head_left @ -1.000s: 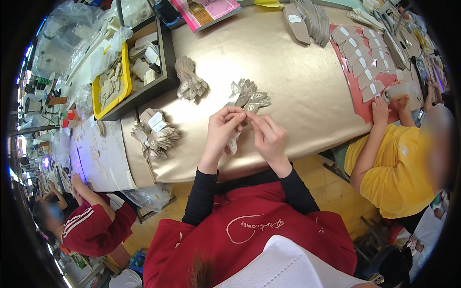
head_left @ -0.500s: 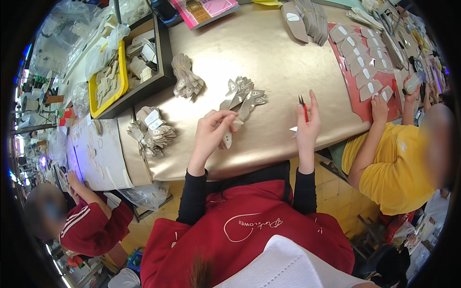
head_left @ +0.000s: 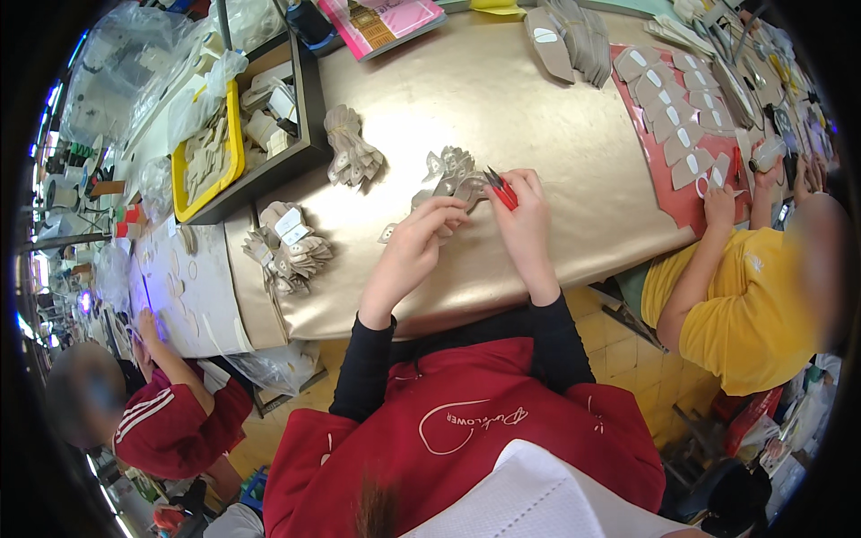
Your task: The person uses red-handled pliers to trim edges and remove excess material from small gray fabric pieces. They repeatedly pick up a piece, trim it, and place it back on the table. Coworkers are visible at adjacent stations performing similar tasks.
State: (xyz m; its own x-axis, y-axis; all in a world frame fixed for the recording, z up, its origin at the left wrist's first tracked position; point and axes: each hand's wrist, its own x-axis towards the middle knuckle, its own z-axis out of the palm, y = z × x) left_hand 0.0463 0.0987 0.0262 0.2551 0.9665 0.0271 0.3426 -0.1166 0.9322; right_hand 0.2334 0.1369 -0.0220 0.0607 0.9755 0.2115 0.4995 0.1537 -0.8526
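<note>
My right hand point(head_left: 524, 220) is closed round thread snips point(head_left: 505, 191) with red handles and dark tips, which point up and to the left. Close by on its left, my left hand point(head_left: 414, 249) has its fingers bent together near the fingertips of the right. What those fingers pinch is hidden. A small beige-grey piece with holes point(head_left: 387, 233) shows beside my left hand; whether it is held or lying down I cannot tell. Just beyond both hands lies a loose pile of similar grey cut pieces point(head_left: 451, 168), partly covered by them.
Two bundles of pieces, one farther off point(head_left: 352, 148) and one nearer point(head_left: 289, 249), lie at left. Behind them stands a dark box point(head_left: 309, 99) with a yellow tray point(head_left: 236, 148). Rightward, a red board point(head_left: 668, 193) bears rows of pieces; a person in yellow point(head_left: 740, 305) works there.
My right hand has swung left with the snips to meet my left hand. The piece visible below my left fingers is no longer there; one now shows at that hand's left side.
</note>
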